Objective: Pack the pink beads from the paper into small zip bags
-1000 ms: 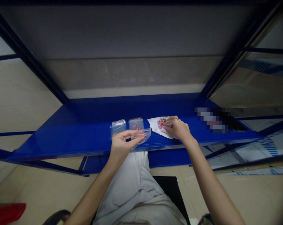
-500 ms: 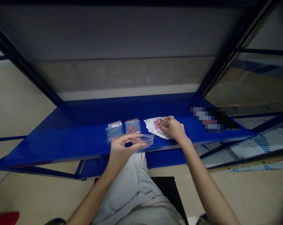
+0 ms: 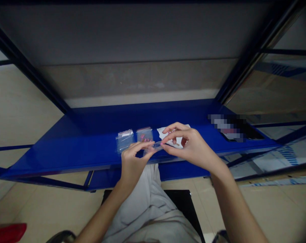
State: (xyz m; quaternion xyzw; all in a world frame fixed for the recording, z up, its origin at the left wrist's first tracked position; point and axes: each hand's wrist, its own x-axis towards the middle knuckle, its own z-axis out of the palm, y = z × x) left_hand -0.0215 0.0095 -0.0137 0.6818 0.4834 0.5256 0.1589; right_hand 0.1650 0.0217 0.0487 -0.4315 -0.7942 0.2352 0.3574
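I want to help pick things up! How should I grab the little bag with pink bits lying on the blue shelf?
Probably pinch the bag with pink bits by its far edge, where the strip runs, coming from above. It lies flat on the blue shelf, so only an edge can be lifted, and the bits sit away from that strip.

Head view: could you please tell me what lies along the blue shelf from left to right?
Clear bag → bag with pink pieces → held clear bag → white sheet → dark item.
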